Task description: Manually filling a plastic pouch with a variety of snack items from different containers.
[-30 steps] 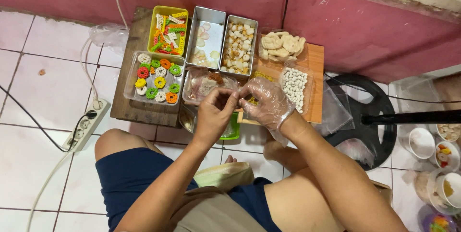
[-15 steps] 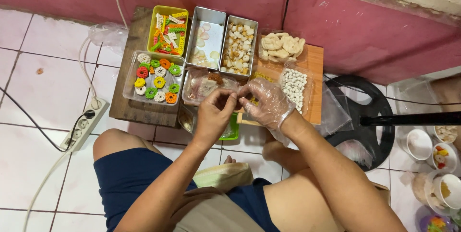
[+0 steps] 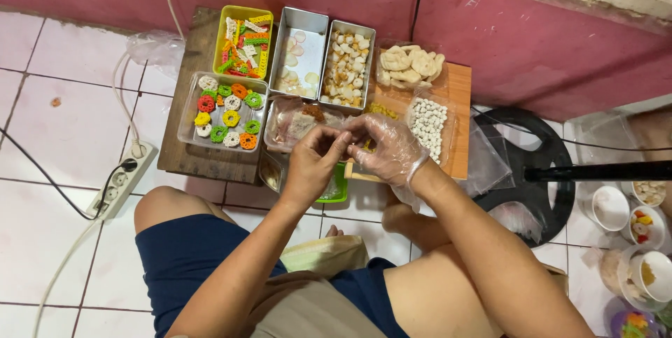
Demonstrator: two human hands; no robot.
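Your left hand (image 3: 315, 163) bare, right hand (image 3: 388, 149) in clear glove, fingertips pinched together over clear bag (image 3: 297, 124) of snacks; exact grip unclear. Tray of coloured rings (image 3: 225, 110) just left.

Wall (image 3: 490, 37) magenta-pink. Floor (image 3: 63, 121) white tile, dark grout. Yellow tray (image 3: 227, 19): red, green, orange, white lattice sticks. Clear tray (image 3: 187, 122): rings in the same colours plus yellow. Shorts (image 3: 182, 254) navy. Right hand (image 3: 388, 149) in a clear glove.
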